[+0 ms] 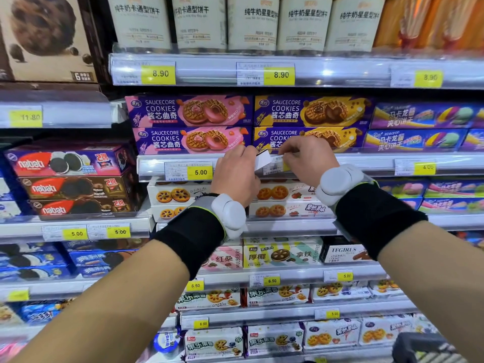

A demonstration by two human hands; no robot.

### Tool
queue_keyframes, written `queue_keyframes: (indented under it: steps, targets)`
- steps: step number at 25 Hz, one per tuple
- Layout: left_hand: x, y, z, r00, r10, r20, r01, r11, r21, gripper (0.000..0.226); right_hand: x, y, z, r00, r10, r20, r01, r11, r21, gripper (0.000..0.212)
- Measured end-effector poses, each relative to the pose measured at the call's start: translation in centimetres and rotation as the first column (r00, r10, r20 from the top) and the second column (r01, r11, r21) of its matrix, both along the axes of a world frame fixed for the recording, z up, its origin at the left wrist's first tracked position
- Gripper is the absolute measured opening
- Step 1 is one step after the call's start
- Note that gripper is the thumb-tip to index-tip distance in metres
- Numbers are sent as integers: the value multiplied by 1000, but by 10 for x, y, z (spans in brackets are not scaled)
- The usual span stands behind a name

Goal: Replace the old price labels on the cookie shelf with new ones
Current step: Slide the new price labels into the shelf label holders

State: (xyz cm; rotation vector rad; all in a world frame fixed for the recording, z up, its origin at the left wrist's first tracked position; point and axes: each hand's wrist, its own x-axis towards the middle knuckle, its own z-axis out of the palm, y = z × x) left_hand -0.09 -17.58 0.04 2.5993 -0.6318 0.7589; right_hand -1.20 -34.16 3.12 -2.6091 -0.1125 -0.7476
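Both hands are raised to the clear label rail (366, 163) under the Saucecore Cookies boxes. My left hand (235, 171) pinches a white paper slip (262, 159), blank side toward me, at its left edge. My right hand (306, 159) pinches a price label (273, 167) that sits at the rail, its yellow price part hidden behind my fingers. The two papers touch or overlap between my hands. A seated label reading 5.00 (189, 171) is on the same rail, left of my left hand. Another yellow label (416, 166) sits further right.
Purple cookie boxes (191, 140) are stacked just above the rail, and white cookie boxes (178, 195) just below it. Rails above and below carry more yellow price labels (265, 74). Nabati boxes (70, 179) fill the left shelf. A dark basket (424, 348) shows at the bottom right.
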Motion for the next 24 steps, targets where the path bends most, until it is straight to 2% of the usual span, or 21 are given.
queue_keyframes:
  steps: [4,9,15,20,24]
  targets:
    - [3,1,-1,1000,0,2,0,1000,-2,32,1,-4,4,997,-29,77,18,991,135,22]
    - [4,1,-1,1000,-11,9,11,1000,-12,34,2,-1,-1,998,29,59,-38,989,146,19]
    - [4,1,-1,1000,-13,5,13,999,-29,35,1,4,1,987,60,148,-97,962,255,16]
    - [4,0,-1,1000,-14,-2,14,999,-34,32,-1,-1,-1,996,35,84,-54,972,231,14]
    - [4,1,0,1000,-20,2,20,999,-47,30,-4,-2,0,1000,-2,9,1,997,80,19]
